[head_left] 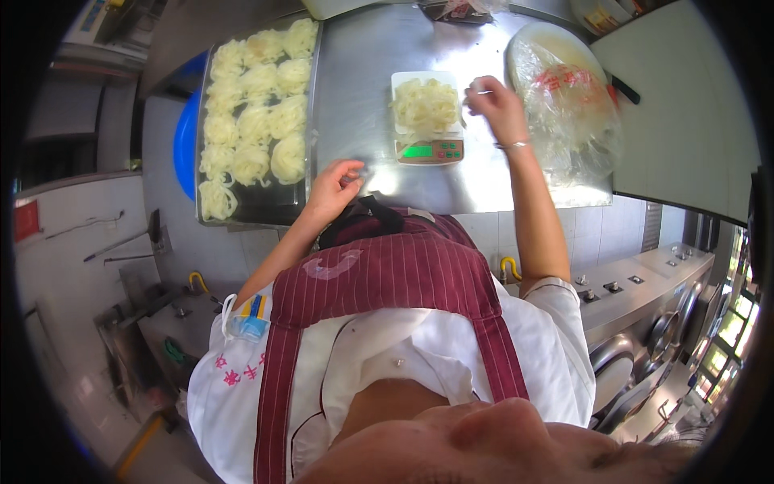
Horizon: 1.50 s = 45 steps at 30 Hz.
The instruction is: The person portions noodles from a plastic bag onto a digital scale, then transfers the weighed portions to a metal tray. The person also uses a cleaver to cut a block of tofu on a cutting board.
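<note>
A small kitchen scale [430, 152] with a lit green display stands on the steel worktop. Its white pan carries a heap of pale, wide noodles [426, 105]. Just right of the heap is my right hand [496, 106], fingers curled together in a pinch; whatever they hold, if anything, is too small to make out. My left hand [337, 187] hovers by the worktop's near edge, between tray and scale, its fingers loosely bent and apart with nothing in them. To its left lies a dark tray [282, 208] bearing rows of coiled noodle portions [254, 121].
A round board [528, 48] under clear plastic bags [576, 121] with red print sits to the right. Beside it a dark knife handle [625, 90] points outward. A blue basin [185, 145] shows below the tray's left side. Bagged items [459, 10] lie at the far edge.
</note>
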### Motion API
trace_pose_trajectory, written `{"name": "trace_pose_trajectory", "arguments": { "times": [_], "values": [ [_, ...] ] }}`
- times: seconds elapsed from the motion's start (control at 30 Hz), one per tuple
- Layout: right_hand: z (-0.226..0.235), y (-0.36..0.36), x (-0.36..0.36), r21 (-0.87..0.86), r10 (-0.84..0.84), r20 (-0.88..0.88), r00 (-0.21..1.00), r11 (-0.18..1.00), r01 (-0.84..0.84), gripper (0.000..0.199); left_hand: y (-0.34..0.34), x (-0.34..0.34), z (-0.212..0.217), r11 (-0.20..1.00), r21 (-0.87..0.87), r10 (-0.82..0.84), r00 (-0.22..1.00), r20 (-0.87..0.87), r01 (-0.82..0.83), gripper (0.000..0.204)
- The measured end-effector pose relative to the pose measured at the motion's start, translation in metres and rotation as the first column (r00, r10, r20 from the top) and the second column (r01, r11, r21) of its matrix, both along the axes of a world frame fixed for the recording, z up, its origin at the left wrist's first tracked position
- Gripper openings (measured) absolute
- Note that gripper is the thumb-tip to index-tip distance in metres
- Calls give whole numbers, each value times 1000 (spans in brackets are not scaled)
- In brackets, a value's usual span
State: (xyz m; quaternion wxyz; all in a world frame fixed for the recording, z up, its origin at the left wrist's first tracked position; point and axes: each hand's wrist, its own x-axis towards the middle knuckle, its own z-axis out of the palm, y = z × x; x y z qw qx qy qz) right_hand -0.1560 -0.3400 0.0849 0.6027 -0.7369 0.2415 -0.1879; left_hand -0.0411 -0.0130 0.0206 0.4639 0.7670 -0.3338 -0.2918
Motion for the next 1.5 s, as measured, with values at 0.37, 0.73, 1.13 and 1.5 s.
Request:
{"name": "trace_pose_trajectory", "arguments": {
  "times": [0.37,0.73,1.13,1.5],
  "values": [
    [-29,2,23,-562,87,-304,949,788,-252,14,31,6,-5,996,52,77,997,-28,-75,29],
    [27,-11,-23,-579,43,-209,977,800,-160,16,11,12,9,996,83,18,999,-37,-15,28],
    [-9,-73,-176,-104,-396,35,918,912,398,14,10,16,0,994,111,21,999,-48,-15,28],
    [-42,-108,-225,-139,-661,70,747,735,663,21,8,11,-10,999,35,37,999,3,-37,30]
  ]
}}
